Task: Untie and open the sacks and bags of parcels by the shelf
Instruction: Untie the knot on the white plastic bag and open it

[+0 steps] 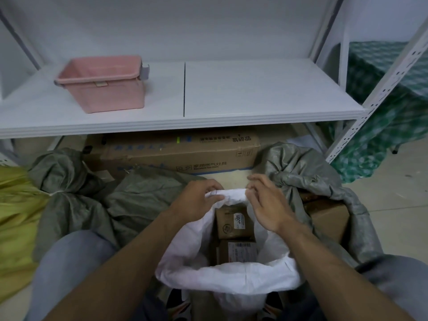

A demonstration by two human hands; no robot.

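Observation:
A white woven sack (pixel 231 276) stands open on the floor between my knees, with brown cardboard parcels (pixel 234 224) showing inside. My left hand (pixel 199 200) and my right hand (pixel 266 202) both pinch the sack's far rim (pixel 231 195), a little apart from each other. To the left lies a grey-green sack (pixel 69 193), its neck tied with white string (pixel 54 193). On the right, another grey sack (pixel 308 177) is open around a cardboard box (pixel 328 218). A yellow-green sack (pixel 16 218) lies at the far left.
A white metal shelf (pixel 231 107) stands right ahead, holding a pink plastic bin (pixel 102 86). Under it lies a long cardboard carton (pixel 180 154). A green patterned cloth (pixel 389 117) hangs at the right, beyond the shelf post. Tiled floor shows at the right.

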